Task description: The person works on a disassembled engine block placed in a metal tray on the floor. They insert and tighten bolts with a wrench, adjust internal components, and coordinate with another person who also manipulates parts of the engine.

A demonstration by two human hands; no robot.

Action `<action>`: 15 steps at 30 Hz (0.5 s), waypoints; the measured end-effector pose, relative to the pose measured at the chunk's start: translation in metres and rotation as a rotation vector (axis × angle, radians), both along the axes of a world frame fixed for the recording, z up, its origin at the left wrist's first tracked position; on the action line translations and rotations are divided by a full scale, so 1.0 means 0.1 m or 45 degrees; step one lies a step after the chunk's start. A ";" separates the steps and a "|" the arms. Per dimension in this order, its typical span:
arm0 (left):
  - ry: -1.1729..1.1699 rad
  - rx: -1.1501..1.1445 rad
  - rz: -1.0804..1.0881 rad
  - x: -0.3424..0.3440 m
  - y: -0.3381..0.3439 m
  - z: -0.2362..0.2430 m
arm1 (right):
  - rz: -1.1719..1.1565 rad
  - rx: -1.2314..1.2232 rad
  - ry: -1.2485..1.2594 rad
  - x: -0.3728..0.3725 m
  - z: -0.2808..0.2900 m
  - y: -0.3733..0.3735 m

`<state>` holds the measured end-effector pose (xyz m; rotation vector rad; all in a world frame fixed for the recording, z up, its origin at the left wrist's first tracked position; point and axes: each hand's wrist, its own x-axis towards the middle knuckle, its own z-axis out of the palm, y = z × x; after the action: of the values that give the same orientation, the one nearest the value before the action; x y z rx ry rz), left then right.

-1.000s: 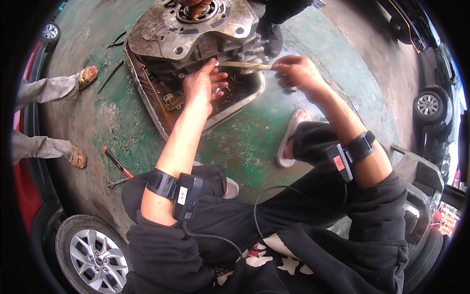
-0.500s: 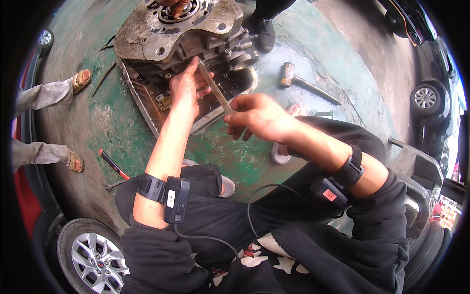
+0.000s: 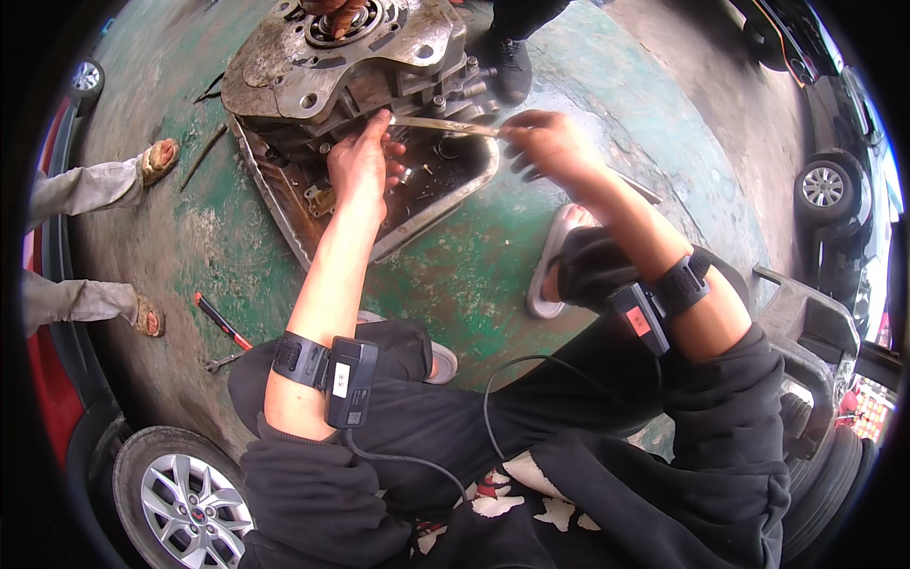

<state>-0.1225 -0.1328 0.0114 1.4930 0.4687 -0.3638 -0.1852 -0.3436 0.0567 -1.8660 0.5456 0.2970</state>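
Note:
A heavy grey metal casing (image 3: 284, 71), like a gearbox, sits on an oily metal pan (image 3: 436, 213). A long slim wrench (image 3: 445, 124) lies almost level along the casing's near side. At the wrench's left end, my left hand (image 3: 360, 171) presses its index fingertip close against the casing, its other fingers curled below. The bolt or nut there, if any, is hidden. My right hand (image 3: 555, 147) grips the wrench's other end between thumb and fingers, above the pan's right corner. Another person's hand (image 3: 332, 17) reaches into the round bearing (image 3: 374, 24) on top of the casing.
A hammer's handle (image 3: 640, 188) shows behind my right forearm. On the left floor lie a red-and-black tool (image 3: 220, 318) and a dark rod (image 3: 202, 156). One person's sandalled feet (image 3: 159, 159) stand left; a dark shoe (image 3: 512, 71) stands beyond the casing. Cars flank both sides.
My right hand has swung the wrench's free end away from me and to the right. My left hand stays at its other end. My right forearm now covers the hammer's head.

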 end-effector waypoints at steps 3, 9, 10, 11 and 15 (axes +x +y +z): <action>0.010 0.027 -0.048 0.00 0.03 -0.01 | 0.090 0.162 0.104 -0.05 -0.01 0.03; 0.025 0.076 -0.005 0.03 0.05 -0.04 | 0.358 0.620 0.384 -0.36 0.13 0.49; 0.034 0.035 -0.007 0.03 0.05 -0.04 | 0.428 0.684 0.377 -0.41 0.13 0.60; 0.046 -0.007 -0.013 0.03 0.05 -0.05 | 0.443 0.629 0.318 -0.44 0.13 0.69; 0.018 -0.236 0.007 -0.02 0.02 -0.05 | 0.473 0.301 0.144 -0.52 0.11 0.93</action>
<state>-0.1244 -0.1312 0.0065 1.3098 0.4378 -0.4027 -0.2371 -0.2511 0.0680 -1.7181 0.2227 0.6872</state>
